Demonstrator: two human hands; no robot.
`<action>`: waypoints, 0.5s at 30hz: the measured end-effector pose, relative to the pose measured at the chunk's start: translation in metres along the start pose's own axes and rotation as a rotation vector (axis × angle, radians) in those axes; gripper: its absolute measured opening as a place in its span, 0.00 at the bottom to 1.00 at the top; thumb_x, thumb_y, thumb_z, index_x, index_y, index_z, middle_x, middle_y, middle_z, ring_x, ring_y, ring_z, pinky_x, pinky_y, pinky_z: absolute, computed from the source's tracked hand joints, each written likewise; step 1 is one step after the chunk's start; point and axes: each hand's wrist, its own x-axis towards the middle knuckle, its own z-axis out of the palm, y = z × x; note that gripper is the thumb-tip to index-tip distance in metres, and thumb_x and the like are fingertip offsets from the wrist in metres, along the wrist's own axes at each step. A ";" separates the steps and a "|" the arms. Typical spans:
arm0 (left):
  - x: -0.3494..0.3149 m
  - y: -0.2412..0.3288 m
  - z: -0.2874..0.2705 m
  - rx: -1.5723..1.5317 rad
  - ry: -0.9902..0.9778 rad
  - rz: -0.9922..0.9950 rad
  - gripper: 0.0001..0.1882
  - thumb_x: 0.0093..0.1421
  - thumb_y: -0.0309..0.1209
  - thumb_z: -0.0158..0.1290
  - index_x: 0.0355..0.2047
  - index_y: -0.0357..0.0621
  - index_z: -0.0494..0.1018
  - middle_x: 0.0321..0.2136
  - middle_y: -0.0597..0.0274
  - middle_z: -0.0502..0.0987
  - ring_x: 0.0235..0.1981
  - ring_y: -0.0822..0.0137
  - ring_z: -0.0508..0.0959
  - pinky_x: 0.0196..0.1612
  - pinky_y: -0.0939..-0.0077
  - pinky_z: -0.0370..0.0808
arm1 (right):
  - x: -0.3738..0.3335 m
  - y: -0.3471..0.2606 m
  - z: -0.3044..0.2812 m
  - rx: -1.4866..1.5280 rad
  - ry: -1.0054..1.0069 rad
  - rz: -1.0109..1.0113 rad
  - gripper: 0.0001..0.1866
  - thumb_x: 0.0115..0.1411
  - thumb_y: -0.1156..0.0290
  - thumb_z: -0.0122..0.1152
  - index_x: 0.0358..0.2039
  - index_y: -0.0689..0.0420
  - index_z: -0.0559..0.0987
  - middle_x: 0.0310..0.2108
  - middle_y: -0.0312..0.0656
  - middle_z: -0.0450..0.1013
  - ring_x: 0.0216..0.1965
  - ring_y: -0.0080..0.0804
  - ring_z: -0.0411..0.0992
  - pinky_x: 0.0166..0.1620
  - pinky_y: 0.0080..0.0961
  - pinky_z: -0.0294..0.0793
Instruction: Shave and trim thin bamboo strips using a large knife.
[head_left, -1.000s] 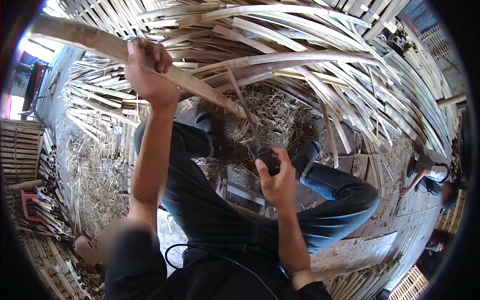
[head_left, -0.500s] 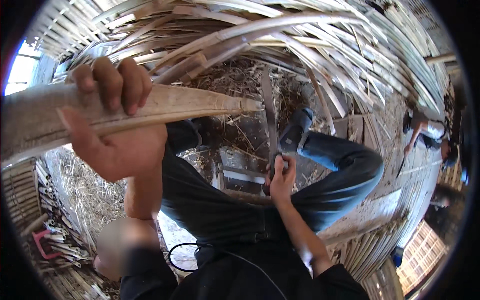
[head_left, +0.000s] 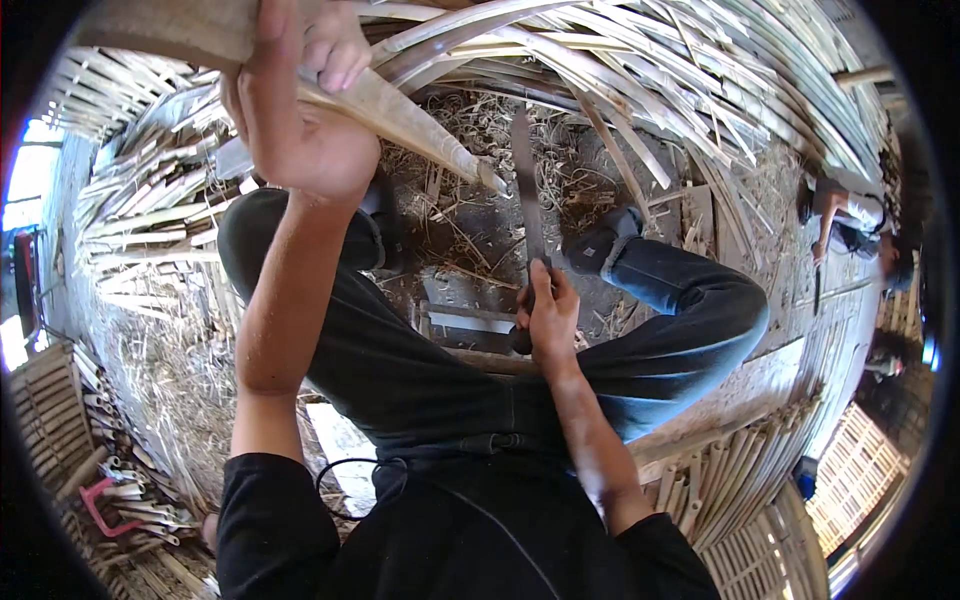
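Observation:
My left hand [head_left: 305, 130] is closed around a thick split bamboo piece [head_left: 415, 122], raised at the upper left. The piece slants down to the right, and its tapered, cut tip points toward the middle. Its other end runs out of the picture at the top left. My right hand [head_left: 552, 312] grips the dark handle of a machete [head_left: 527, 185] between my knees. The blade stands nearly upright in the view, tip away from me, and the bamboo's tip is just left of it with a small gap showing.
Many long bamboo strips [head_left: 700, 90] lie heaped across the far side. Shavings [head_left: 480, 140] litter the ground by my feet. A red-framed saw [head_left: 100, 508] lies at the lower left among bamboo pieces. At the far right another person [head_left: 845, 210] holds a long blade.
My left hand has carried the bamboo piece up and away from me, tilting its tip downward. My right hand and the machete have shifted slightly away from me.

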 end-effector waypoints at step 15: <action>-0.007 -0.002 -0.001 0.135 0.127 0.022 0.11 0.68 0.42 0.48 0.38 0.49 0.71 0.22 0.71 0.62 0.22 0.75 0.60 0.28 0.80 0.58 | -0.009 0.040 0.013 -0.482 0.030 -0.508 0.18 0.70 0.58 0.58 0.49 0.59 0.74 0.21 0.33 0.68 0.23 0.19 0.67 0.25 0.22 0.68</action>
